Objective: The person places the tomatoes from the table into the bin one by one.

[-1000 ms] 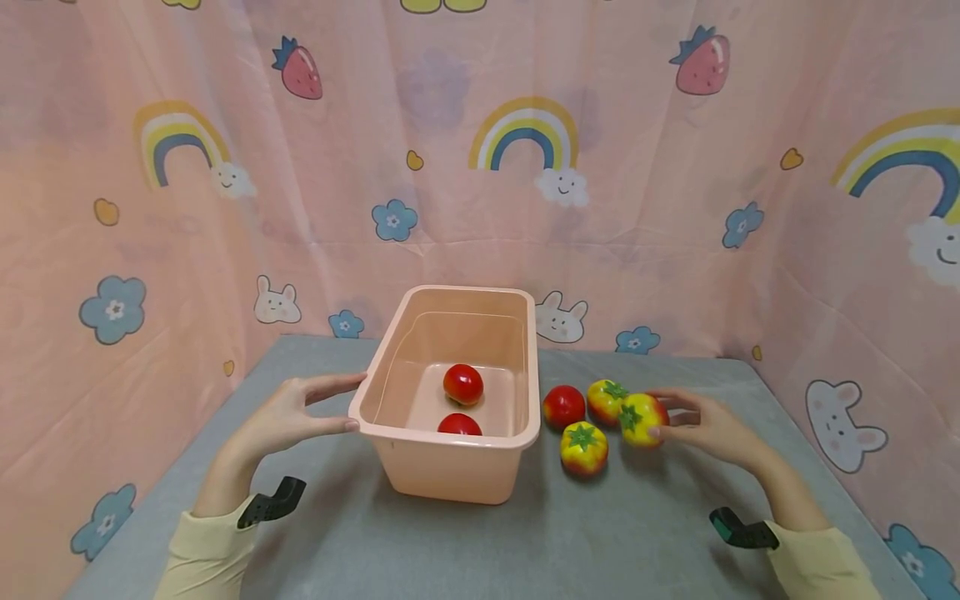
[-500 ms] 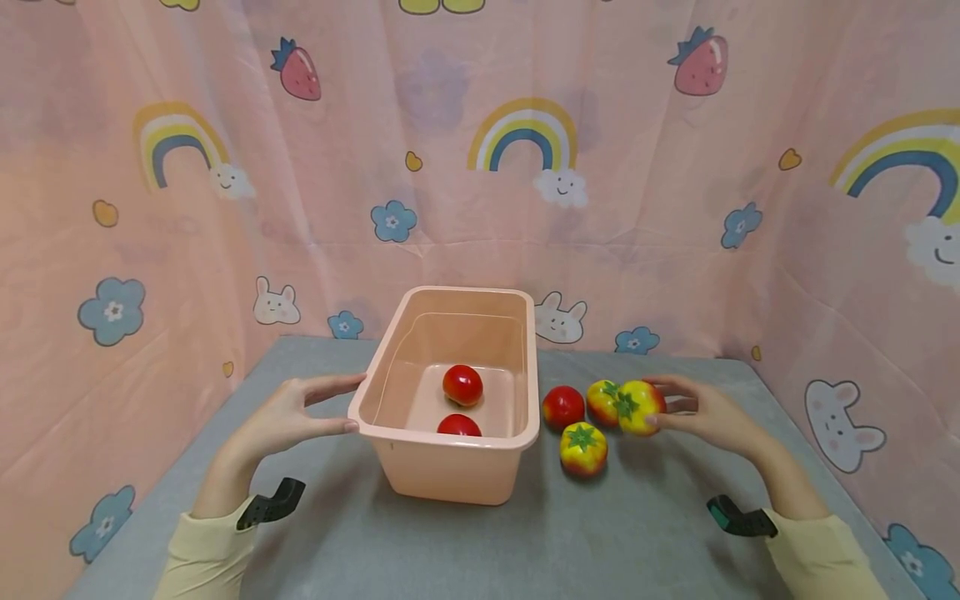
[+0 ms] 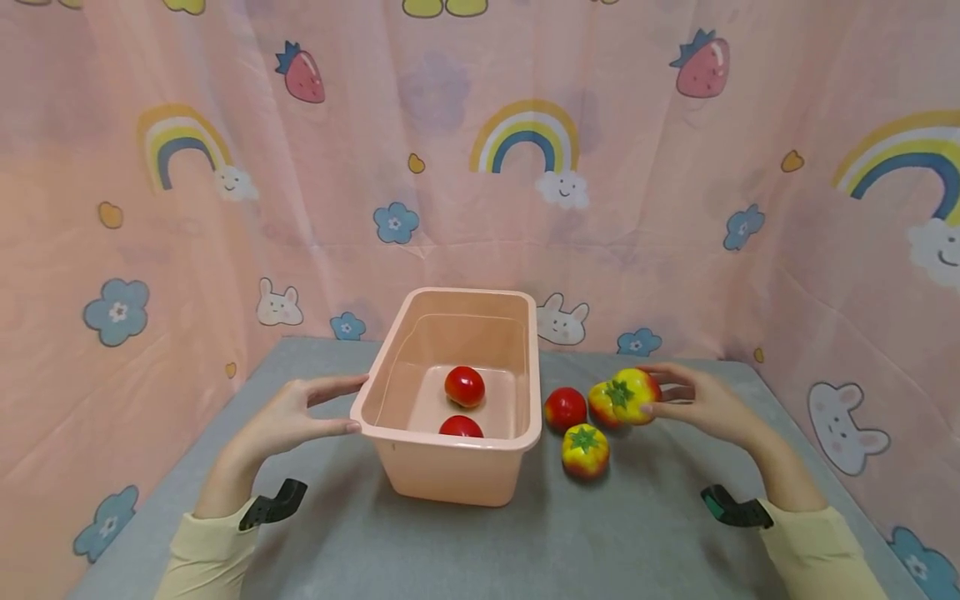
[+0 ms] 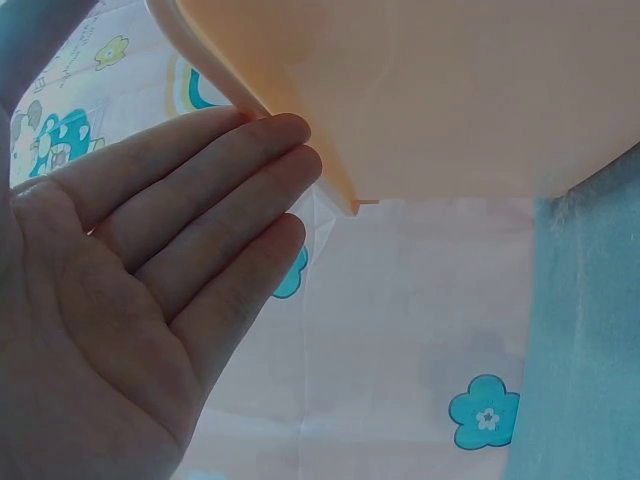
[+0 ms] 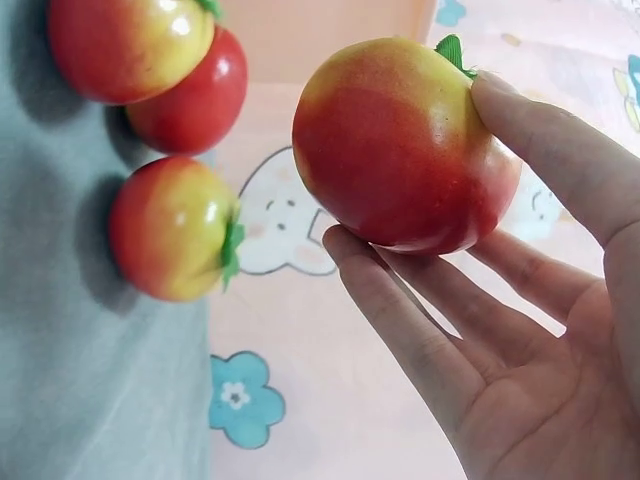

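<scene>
My right hand (image 3: 705, 404) holds a yellow-and-red tomato (image 3: 636, 395) with a green leafy top between thumb and fingers, raised off the table. In the right wrist view this tomato (image 5: 400, 150) hangs apart from the others. On the table lie a red tomato (image 3: 566, 409), a yellow-red tomato (image 3: 585, 452) in front, and another yellow-red one (image 3: 602, 404), partly hidden behind the held one. My left hand (image 3: 292, 415) touches the left rim of a peach plastic bin (image 3: 450, 473) with fairly straight fingers (image 4: 220, 190). Inside the bin rest two red tomatoes, one farther back (image 3: 465, 387) and one nearer (image 3: 461, 427), half hidden by the front wall.
The grey table (image 3: 600, 542) ends at a pink printed curtain (image 3: 637, 208) behind and at the sides. The bin's right wall stands between its inside and the loose tomatoes. A black strap device (image 3: 273, 504) sits on each wrist.
My right hand has lifted the yellow-red tomato and moved it slightly left and away from me. The left hand and the bin have stayed in place.
</scene>
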A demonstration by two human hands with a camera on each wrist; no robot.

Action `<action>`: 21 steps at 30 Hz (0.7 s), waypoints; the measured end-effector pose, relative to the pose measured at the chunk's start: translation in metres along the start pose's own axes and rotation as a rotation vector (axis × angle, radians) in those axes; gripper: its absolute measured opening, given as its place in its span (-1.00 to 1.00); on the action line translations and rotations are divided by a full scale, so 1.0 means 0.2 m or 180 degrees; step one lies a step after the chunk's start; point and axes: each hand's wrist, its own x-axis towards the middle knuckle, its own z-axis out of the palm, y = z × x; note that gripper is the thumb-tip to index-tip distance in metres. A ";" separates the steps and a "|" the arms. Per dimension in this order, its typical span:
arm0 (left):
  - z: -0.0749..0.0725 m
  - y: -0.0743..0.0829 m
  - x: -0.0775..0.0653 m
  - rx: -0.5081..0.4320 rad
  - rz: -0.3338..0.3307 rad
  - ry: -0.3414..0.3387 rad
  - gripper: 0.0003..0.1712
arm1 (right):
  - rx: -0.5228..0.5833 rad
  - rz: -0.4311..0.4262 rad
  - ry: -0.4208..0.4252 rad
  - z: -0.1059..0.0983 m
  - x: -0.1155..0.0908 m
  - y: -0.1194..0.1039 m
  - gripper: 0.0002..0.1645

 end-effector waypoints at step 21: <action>0.00 0.01 0.00 -0.0090 -0.0027 -0.0002 -0.28 | -0.0076 -0.0056 -0.0070 -0.05 0.13 -0.18 -0.23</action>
